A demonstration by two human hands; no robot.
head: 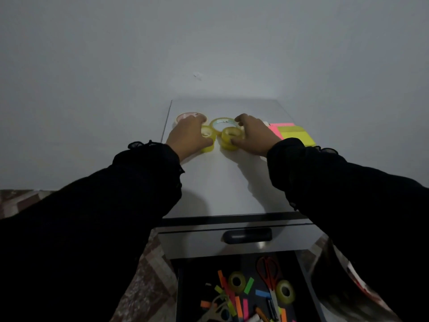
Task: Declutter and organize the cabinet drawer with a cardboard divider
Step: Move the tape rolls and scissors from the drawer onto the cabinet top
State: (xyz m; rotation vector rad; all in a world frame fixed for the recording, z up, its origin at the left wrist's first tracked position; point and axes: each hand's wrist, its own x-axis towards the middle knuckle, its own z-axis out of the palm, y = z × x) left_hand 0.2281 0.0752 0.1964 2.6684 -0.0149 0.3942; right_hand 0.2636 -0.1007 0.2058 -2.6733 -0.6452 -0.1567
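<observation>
Yellow glossy tape rolls grouped at frame centre on white cabinet worktop (232, 182). Left hand (189, 135) with grip curled on small tape roll (207, 141); right hand (254, 135) grasping another roll (228, 138). Neon sticky pads (296, 133) at right. Emptying step, probably; next, back down to open drawer (243, 289), lower centre, clearing 2 rolls, scissors, paper strips.

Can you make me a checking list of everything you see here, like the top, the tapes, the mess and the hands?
Surface: white cabinet top.
Job's things: yellow tape rolls grouped on top; open dark drawer below.
Clutter: red-handled scissors, neon paper strips, two more rolls lie in the drawer.
Grippers: left hand and right hand each curl round a small roll.
Cables: nothing seen.
Surroundings: grey wall; neon sticky-note pads right.
</observation>
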